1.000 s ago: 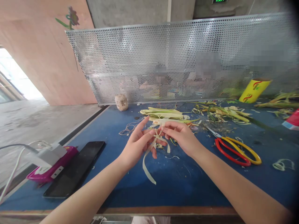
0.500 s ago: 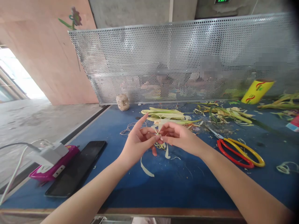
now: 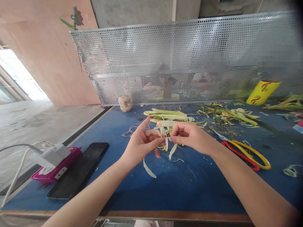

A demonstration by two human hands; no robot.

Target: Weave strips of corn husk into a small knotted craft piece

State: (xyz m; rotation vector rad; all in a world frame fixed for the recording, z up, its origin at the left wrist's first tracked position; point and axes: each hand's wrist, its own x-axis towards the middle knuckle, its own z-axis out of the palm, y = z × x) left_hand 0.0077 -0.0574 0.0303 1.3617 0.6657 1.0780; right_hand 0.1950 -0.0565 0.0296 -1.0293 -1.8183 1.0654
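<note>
My left hand and my right hand meet over the blue table, both pinching thin pale leaf strips. The strips stretch taut between my fingertips, and loose ends hang down toward the table. One curled strip end trails below my left hand. My left index finger points forward. A pile of pale green leaves lies just beyond my hands.
Red and yellow scissors lie right of my right hand. A black phone and a pink charger block with white plug sit at the left. A twine ball, yellow tube, leaf scraps and a perforated metal screen stand behind.
My right hand has moved slightly right, pulling the strips apart from the left hand. The long hanging strip has shortened and shifted; the view has tilted a little.
</note>
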